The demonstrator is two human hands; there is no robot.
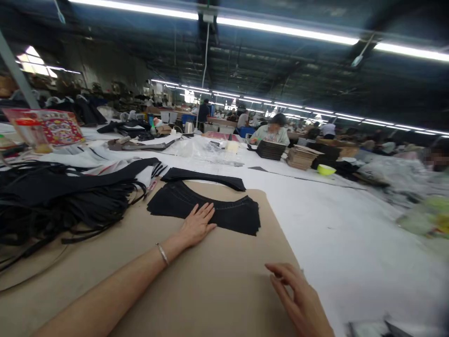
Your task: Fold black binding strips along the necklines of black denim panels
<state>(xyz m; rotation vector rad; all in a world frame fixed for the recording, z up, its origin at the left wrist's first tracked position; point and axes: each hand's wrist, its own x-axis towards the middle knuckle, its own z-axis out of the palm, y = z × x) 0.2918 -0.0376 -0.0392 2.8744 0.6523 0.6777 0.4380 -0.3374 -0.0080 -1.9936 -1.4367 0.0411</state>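
My left hand lies flat, fingers stretched out, on a stack of curved black fabric pieces. A bracelet circles that wrist. Just beyond the stack is a narrower curved black fabric strip, which looks layered too. Over the right part of the brown board, my right hand hovers or rests with thumb and fingers apart and nothing between them. Whether it touches the board I cannot tell.
To the left lies a heap of black fabric strips. Behind it stand a plastic jar and a red patterned bag. Across the white table a person sits behind dark stacked pieces, near a yellow-green bowl.
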